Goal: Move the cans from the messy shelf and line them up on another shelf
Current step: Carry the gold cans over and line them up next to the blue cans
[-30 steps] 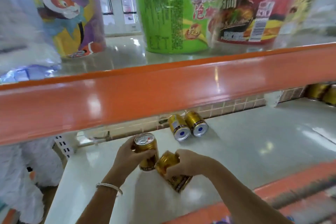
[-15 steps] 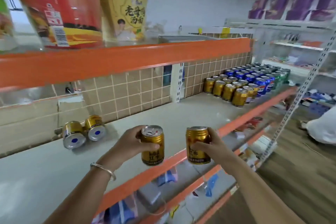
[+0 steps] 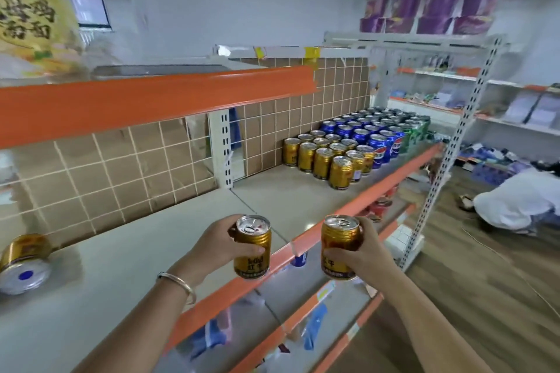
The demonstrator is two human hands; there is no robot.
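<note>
My left hand (image 3: 216, 247) grips an upright gold can (image 3: 252, 247) over the orange front edge of the grey shelf (image 3: 127, 254). My right hand (image 3: 362, 253) grips a second upright gold can (image 3: 340, 247) just beyond that edge, in front of the shelf. One gold can (image 3: 24, 262) lies on its side at the far left of the shelf, its base toward me. Further right on the same level stand tidy rows of gold cans (image 3: 328, 156), then blue cans (image 3: 374, 136) and green cans (image 3: 419, 127).
An orange-fronted upper shelf (image 3: 145, 100) overhangs, with a yellow noodle pack (image 3: 30, 15) on it. A white upright (image 3: 222, 151) splits the tiled back wall. Lower shelves hold packets. A person in white (image 3: 515, 203) crouches on the wooden floor at right.
Both hands lifted their cans off the shelf, the right one turned upright, and carried them rightward. The view swung right, bringing the lined-up cans closer.
</note>
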